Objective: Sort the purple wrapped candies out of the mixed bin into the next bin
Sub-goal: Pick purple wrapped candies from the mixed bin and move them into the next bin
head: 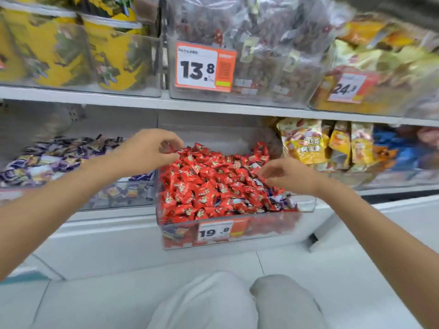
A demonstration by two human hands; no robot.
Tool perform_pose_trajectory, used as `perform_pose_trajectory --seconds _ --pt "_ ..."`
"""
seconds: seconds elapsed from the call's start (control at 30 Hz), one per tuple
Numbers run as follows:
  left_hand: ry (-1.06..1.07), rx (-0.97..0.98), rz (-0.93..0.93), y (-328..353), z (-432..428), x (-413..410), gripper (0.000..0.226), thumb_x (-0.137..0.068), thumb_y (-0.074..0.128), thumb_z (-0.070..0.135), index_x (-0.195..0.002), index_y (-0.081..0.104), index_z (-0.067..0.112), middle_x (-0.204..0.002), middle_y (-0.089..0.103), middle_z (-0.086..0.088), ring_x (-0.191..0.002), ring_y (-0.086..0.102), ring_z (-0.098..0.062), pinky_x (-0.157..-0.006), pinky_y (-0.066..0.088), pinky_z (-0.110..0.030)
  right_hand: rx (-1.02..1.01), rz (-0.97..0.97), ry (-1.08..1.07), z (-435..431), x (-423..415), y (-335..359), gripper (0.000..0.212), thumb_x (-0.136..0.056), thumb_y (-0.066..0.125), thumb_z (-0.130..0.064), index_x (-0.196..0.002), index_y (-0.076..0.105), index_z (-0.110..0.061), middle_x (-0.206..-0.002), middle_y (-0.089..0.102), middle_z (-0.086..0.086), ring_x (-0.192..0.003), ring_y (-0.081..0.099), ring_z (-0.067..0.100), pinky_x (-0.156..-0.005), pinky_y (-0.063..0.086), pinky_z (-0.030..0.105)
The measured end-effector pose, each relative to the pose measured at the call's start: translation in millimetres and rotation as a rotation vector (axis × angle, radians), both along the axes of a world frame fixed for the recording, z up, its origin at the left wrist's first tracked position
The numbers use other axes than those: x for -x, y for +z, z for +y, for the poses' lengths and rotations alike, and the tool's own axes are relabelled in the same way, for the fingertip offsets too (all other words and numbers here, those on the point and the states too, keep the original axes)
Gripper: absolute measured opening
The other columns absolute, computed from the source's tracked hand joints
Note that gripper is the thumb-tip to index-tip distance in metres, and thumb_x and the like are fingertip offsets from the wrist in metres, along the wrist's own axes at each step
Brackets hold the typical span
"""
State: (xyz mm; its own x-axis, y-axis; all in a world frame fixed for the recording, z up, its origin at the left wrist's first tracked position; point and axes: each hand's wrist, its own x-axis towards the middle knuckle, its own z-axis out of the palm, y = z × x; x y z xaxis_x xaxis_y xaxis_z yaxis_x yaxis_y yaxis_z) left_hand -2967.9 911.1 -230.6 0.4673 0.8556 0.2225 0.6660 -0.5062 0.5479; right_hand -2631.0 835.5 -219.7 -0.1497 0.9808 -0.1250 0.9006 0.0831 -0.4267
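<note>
Landmark: mixed bin (306, 206), clear plastic, centre of view, on the lower shelf.

- Up and left of mixed bin, on the upper shelf: yellow tubs (47, 48) behind a clear front.
- Just beside mixed bin's left wall: next bin (133, 198), also clear and set further back. It's loaded with a purple pile (61, 157) of wrapped candies.
- Left hand (152, 150) is over mixed bin's back-left corner, with the arm crossing above next bin. Fingers are curled toward the thumb and the tips are at the red wrappers. Too blurred to say whether it pinches one: cannot tell.
- Inside mixed bin: mostly red candies (202, 188), heaped to the rim.
- Stray purple candies (281, 199) show in mixed bin's front-right corner, partly buried under the red.
- On mixed bin's front wall: price tag 19.8 (215, 231).
- Above mixed bin, on the upper shelf: price tag 13.8 (204, 67) on a clear bin of bagged goods.
- Right hand (285, 174) is over mixed bin's right side, just behind the purple strays. Fingers are bent down with the tips in the candies. Can't tell whether it has a grip on anything.
- Right of mixed bin, same shelf: yellow snack bags (304, 143), standing upright.
- Below mixed bin, near the camera: the person's knees (213, 302) in light trousers.
</note>
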Motion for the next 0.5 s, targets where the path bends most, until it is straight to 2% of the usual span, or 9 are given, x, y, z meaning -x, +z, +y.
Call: perform_pose_trajectory --seconds 0.1,0.2,0.27,0.33,0.4,0.5 --pt "-0.193 0.056 0.071 6 -18 -64 0.023 -0.083 0.075 0.026 -0.105 0.069 0.029 -0.098 0.067 0.017 -0.089 0.061 -0.003 -0.088 0.050 -0.030 0.017 -0.007 0.031 -13 -19 -9 0.024 -0.089 0.067 -0.009 -0.113 0.070 -0.009 -0.110 0.070 0.003 -0.098 0.065 0.013 -0.082 0.048 0.011" --pt "-0.344 0.162 0.201 0 -32 -114 0.035 -0.083 0.075 0.028 -0.117 0.067 0.030 -0.115 0.066 0.015 -0.106 0.058 -0.002 -0.090 0.043 -0.014 -0.015 0.083 0.026 -17 -32 -18 0.026 -0.090 0.066 -0.006 -0.115 0.069 -0.009 -0.109 0.069 0.001 -0.089 0.061 0.000 -0.072 0.042 -0.001" --pt "-0.477 0.318 0.313 -10 -32 -137 0.049 -0.082 0.076 0.024 -0.127 0.060 0.037 -0.132 0.057 0.019 -0.122 0.050 0.000 -0.102 0.038 -0.018 -0.022 0.162 0.013 -19 -40 -21 0.025 -0.091 0.064 -0.004 -0.114 0.068 -0.009 -0.106 0.068 -0.002 -0.086 0.058 -0.008 -0.071 0.042 -0.001" --pt "-0.597 0.418 0.479 -22 -28 -156 0.061 -0.081 0.075 0.013 -0.133 0.055 0.039 -0.144 0.048 0.014 -0.133 0.042 -0.005 -0.111 0.033 -0.028 -0.027 0.233 -0.004 -19 -46 -23 0.022 -0.092 0.063 -0.004 -0.111 0.069 -0.012 -0.104 0.068 -0.005 -0.086 0.059 -0.008 -0.072 0.044 0.000" --pt "-0.662 0.365 0.626 -30 -25 -172 0.053 -0.081 0.072 0.007 -0.127 0.062 0.031 -0.140 0.053 0.006 -0.131 0.043 -0.012 -0.111 0.030 -0.027 -0.033 0.286 -0.008 -20 -49 -24 0.020 -0.092 0.063 -0.005 -0.106 0.069 -0.017 -0.102 0.068 -0.007 -0.087 0.060 -0.007 -0.072 0.045 0.002" --pt "-0.611 0.242 0.651 -30 -17 -178 0.031 -0.079 0.078 0.018 -0.110 0.072 0.022 -0.114 0.063 0.005 -0.112 0.053 -0.017 -0.099 0.038 -0.030 -0.043 0.325 -0.002 -19 -51 -25 0.021 -0.092 0.062 -0.007 -0.108 0.070 -0.018 -0.103 0.068 -0.009 -0.090 0.060 -0.007 -0.073 0.045 0.003"
